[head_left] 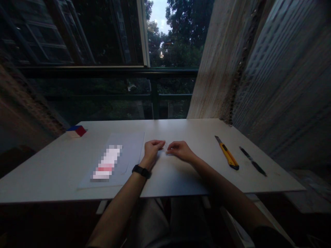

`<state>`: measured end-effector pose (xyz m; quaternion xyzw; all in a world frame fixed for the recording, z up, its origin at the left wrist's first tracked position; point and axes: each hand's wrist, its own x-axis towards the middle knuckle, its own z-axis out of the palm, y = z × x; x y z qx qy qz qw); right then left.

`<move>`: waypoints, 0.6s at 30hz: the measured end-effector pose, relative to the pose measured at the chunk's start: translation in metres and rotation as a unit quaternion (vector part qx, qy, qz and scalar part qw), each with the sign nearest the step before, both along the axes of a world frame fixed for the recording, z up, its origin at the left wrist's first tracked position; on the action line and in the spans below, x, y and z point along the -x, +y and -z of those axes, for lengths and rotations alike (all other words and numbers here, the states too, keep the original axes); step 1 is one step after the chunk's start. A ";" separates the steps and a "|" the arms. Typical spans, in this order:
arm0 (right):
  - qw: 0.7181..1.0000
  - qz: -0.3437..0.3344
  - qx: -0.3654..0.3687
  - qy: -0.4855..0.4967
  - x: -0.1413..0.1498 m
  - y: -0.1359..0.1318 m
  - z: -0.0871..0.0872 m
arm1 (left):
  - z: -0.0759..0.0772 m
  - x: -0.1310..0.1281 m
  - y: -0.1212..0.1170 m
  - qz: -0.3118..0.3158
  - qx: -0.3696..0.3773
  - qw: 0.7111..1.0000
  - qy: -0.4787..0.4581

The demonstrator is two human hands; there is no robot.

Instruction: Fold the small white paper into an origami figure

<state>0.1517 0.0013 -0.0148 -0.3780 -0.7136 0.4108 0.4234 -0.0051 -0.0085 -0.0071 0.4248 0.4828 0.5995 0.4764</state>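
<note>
Over the middle of the white table, my left hand (153, 150) is closed in a pinch, with a dark watch (141, 171) on its wrist. Facing it, my right hand (181, 151) has its thumb and fingers curled together. Between the fingertips of both hands is a small, thin translucent piece (166, 147), too faint to name exactly. A white envelope-like sheet (133, 146) with a blurred-out label lies just left of my left hand. To the right of my right hand lies a yellow utility knife (227, 154) with its blade showing.
A black pen (252, 161) lies beyond the knife on the right. At the back left corner sits a red, blue and white cube (77, 131). The white table (51, 172) stands against a window, with curtains (214, 58) hanging on both sides.
</note>
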 end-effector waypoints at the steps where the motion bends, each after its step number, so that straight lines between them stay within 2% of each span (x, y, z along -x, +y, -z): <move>1: 1.000 0.003 0.003 -0.007 0.000 0.000 0.000 | -0.001 0.000 0.000 0.008 0.003 1.000 -0.004; 7: 0.999 0.026 0.024 0.016 -0.002 0.001 -0.002 | -0.002 0.001 -0.001 0.071 0.011 0.996 -0.055; 12: 0.999 0.038 0.020 0.002 -0.002 0.001 -0.003 | -0.001 0.001 0.002 0.045 0.005 0.997 -0.063; 18: 0.998 0.033 0.028 0.040 0.001 -0.001 -0.003 | 0.002 0.000 0.004 0.008 -0.056 0.997 0.044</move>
